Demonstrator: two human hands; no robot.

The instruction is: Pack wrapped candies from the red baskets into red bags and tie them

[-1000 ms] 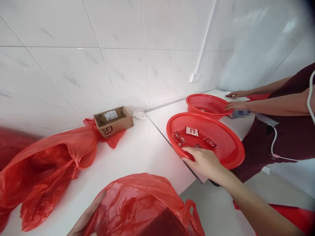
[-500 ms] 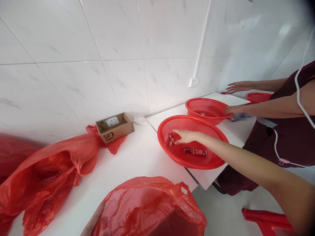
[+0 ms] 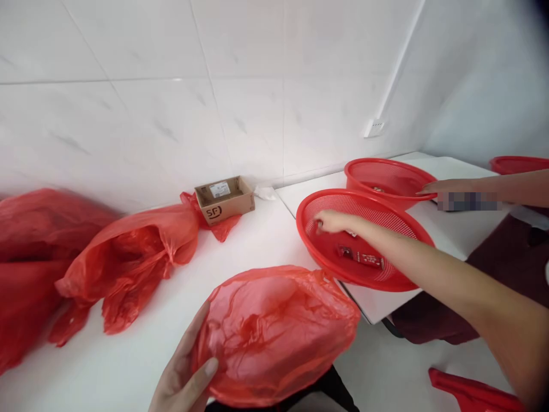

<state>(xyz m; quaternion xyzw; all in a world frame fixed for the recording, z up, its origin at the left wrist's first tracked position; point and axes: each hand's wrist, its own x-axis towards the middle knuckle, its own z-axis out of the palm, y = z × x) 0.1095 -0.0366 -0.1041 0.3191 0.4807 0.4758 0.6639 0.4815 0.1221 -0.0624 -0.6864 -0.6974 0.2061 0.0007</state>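
My left hand grips the left edge of a red plastic bag at the table's front edge, thumb pressed on the film. My right hand reaches into the near red mesh basket, fingers curled over a small red packet at the basket's left side. Other small red packets lie on the basket's bottom under my forearm.
A second red basket stands behind, with another person's hand on its rim. A third basket sits far right. Crumpled red bags lie at left, a small cardboard box by the tiled wall.
The view swung left and down. My left hand came into fuller view on the bag, which now looks flatter. My right hand moved further left inside the basket. The other person's far hand left view.
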